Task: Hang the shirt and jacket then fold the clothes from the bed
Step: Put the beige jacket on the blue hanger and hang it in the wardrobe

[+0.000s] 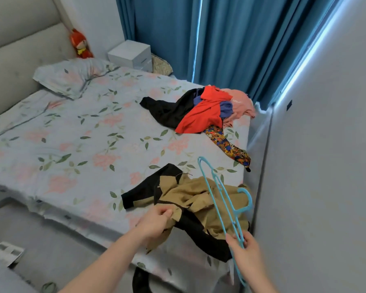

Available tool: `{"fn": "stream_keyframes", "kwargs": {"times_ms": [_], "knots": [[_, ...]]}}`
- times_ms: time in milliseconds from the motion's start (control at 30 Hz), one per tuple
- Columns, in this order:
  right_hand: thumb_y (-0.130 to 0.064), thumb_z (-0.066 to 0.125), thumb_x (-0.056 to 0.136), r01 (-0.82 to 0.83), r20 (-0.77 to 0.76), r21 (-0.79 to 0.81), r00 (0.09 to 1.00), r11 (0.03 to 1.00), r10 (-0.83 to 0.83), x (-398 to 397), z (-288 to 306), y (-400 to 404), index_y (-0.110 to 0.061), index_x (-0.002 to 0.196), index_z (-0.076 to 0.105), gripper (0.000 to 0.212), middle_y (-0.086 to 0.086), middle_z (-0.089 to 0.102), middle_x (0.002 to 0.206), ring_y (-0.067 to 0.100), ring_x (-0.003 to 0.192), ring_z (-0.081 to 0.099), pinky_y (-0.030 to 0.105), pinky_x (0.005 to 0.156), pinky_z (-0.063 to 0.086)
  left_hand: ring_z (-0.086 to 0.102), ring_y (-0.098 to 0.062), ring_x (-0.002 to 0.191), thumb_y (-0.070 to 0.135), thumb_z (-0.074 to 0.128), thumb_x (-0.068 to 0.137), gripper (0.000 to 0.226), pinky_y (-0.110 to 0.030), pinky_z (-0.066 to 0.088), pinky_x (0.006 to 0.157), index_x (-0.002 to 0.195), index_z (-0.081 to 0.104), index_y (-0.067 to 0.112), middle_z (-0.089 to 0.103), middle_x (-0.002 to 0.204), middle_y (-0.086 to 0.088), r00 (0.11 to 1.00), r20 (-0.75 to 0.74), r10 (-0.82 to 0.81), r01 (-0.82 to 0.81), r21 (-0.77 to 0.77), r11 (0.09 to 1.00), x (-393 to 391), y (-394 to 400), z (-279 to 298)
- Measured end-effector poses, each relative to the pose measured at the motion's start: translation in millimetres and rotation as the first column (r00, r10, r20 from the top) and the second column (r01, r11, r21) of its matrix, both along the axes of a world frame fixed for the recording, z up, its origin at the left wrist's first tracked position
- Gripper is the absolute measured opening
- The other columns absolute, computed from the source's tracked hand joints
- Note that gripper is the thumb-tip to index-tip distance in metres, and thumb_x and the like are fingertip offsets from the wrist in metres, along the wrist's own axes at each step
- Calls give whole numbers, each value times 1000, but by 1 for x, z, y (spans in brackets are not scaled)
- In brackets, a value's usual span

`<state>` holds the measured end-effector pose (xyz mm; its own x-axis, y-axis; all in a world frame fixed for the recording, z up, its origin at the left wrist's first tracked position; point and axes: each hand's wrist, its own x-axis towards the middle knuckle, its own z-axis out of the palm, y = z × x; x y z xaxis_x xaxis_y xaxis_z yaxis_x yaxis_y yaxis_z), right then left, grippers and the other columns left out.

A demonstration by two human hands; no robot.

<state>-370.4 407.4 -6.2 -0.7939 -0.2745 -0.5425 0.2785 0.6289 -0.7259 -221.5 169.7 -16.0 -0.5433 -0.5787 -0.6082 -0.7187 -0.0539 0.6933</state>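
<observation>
Hanging step in hand: at the bed's (76,132) near corner, the left hand (154,224) pinches the tan-and-black jacket (199,199); the right hand (244,249) grips a blue hanger (222,199) above it. Next, in my judgement, the hanger must enter the jacket's shoulders. The clothes pile (201,108) lies at the bed's far edge.

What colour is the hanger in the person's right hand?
Light blue. The hanger shows plainly in the head view, held by the right hand.

1. Tan-and-black cloth jacket (201,199), near right: matt, creased weave.
2. Light-blue plastic hanger (220,193): smooth, slightly glossy.
3. Floral cotton-like bed sheet (72,134): matt.
4. Teal cloth curtains (230,39), far: matt, pleated.
</observation>
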Motion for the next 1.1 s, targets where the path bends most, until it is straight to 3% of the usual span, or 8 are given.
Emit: {"fn": "stream_keyframes", "kwargs": {"times_ms": [200, 300, 467, 633, 733, 933, 1033, 1100], "knots": [[-30, 96, 63, -281, -55, -89, 959, 956, 277, 50, 55, -16, -14, 91, 57, 50, -6, 52, 67, 8, 55, 44, 19, 56, 38, 62, -9, 70, 30, 51, 108, 32, -26, 47, 69, 89, 74, 18, 68, 77, 3, 946, -291, 141, -80, 210, 974, 0, 29, 79], [-38, 99, 54, -339, -112, -175, 940, 924, 323, 73, 85, -41, -29, 111, 59, 71, -12, 67, 98, 0, 87, 65, 14, 71, 50, 61, -26, 77, 20, 54, 107, 24, -31, 49, 65, 101, 74, 7, 69, 86, -14, 886, -388, 253, -106, 362, 926, -1, 27, 119], [-55, 103, 36, -437, -282, -250, 886, 864, 367, 105, 118, -87, -39, 123, 53, 102, -22, 63, 118, -6, 111, 62, 15, 85, 54, 48, -28, 71, 17, 58, 104, 17, -34, 48, 62, 96, 67, 5, 53, 83, -16, 799, -438, 411, -166, 497, 852, 14, -1, 161], [-21, 96, 66, -368, -390, -327, 892, 870, 230, 135, 130, -130, -31, 107, 64, 53, -19, 74, 98, 1, 91, 70, 16, 74, 54, 40, -13, 45, 16, 42, 111, 30, -24, 47, 49, 84, 53, 9, 36, 53, -1, 707, -522, 477, -103, 592, 800, 43, -20, 192], [-4, 83, 77, -241, -344, -426, 935, 872, 90, 145, 132, -147, -18, 70, 49, 38, -11, 60, 59, 5, 59, 54, 20, 57, 41, 44, -8, 45, 16, 40, 112, 27, -20, 54, 56, 96, 59, 5, 38, 55, 0, 674, -578, 461, -79, 564, 822, 63, -35, 211], [-4, 76, 83, -343, -273, -536, 935, 771, 227, 156, 142, -165, -13, 76, 35, 42, -16, 53, 52, 0, 49, 39, 12, 54, 36, 55, -7, 59, 23, 53, 107, 27, -26, 60, 74, 113, 64, -1, 56, 75, -8, 671, -678, 300, 19, 420, 907, 107, -74, 225], [-20, 70, 64, -327, -222, -618, 945, 715, 240, 150, 152, -173, -16, 71, 42, 29, -13, 45, 52, 6, 54, 34, 25, 59, 31, 67, -18, 89, 37, 71, 90, 32, -31, 57, 83, 113, 73, 15, 69, 101, -9, 705, -690, 164, -15, 216, 976, 141, -99, 224], [-18, 67, 70, -334, -235, -610, 942, 718, 239, 148, 157, -177, -16, 71, 44, 23, -12, 47, 53, 5, 55, 39, 25, 60, 34, 63, -9, 112, 52, 75, 86, 31, -24, 50, 88, 114, 69, 41, 66, 120, 12, 811, -583, -42, -58, -151, 987, 171, -113, 215]]}}
